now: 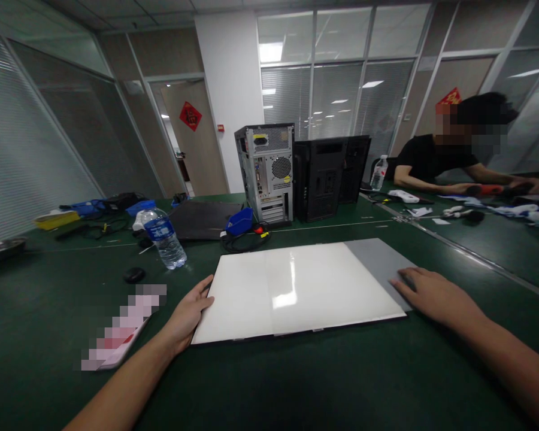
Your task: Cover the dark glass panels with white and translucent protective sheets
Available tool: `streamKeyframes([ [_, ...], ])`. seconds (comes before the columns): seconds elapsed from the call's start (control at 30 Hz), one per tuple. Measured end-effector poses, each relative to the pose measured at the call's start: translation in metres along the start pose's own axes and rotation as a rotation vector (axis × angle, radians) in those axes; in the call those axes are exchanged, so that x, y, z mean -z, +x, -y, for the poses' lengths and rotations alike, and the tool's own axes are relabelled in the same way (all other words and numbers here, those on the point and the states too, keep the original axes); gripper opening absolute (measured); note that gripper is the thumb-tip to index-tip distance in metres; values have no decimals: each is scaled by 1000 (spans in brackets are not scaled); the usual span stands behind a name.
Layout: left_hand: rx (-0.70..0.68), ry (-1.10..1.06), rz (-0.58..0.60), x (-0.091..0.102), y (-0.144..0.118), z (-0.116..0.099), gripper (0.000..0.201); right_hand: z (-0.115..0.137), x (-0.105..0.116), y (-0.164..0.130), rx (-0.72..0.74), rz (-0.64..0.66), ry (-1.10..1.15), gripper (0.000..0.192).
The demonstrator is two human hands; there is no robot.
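A flat white glossy panel (251, 287) with a thin dark frame lies in front of me, seemingly tilted up a little from the table. My left hand (191, 314) is closed around its left edge, thumb on the face and the other fingers partly hidden behind. From the panel's right side juts a thin grey sheet (375, 263); whether it lies over or under the white face I cannot tell. My right hand (431, 293) is at the sheet's right edge, thumb and fingers bent onto it. The fingertips are partly hidden.
Beyond the panel stand an open computer case (269, 173) and black case parts (326, 179). A water bottle (164, 236), a black round object (134, 275) and a pink phone-like object (123, 332) lie left on the green table (296, 389). At right a person (431, 158) works.
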State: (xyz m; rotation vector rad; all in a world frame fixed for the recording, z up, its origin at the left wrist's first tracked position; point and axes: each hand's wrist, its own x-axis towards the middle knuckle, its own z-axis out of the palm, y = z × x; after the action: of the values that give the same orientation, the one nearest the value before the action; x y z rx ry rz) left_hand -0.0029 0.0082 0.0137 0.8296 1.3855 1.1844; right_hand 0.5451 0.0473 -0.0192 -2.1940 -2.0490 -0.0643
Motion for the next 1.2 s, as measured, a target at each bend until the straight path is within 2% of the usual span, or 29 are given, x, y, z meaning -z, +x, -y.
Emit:
streamKeyframes([
  [0.3, -9, 13, -14, 0, 1, 1, 77, 46, 17, -14, 250, -5, 172, 64],
  [0.47, -17, -3, -8, 1, 2, 3, 78, 47, 20, -20, 412, -9, 299, 57],
  [0.63, 0, -34, 27, 2, 1, 2, 92, 51, 19, -22, 531, 19, 313, 51],
  [0.73, 0, -50, 42, 2, 0, 1, 98, 58, 20, -23, 568, 29, 295, 50],
  [0.97, -1, -31, 33, 2, 3, 2, 92, 59, 18, -23, 604, 39, 309, 47],
  [1.2, 14, -55, 50, 3, 2, 1, 104, 56, 18, -23, 622, 31, 342, 48],
])
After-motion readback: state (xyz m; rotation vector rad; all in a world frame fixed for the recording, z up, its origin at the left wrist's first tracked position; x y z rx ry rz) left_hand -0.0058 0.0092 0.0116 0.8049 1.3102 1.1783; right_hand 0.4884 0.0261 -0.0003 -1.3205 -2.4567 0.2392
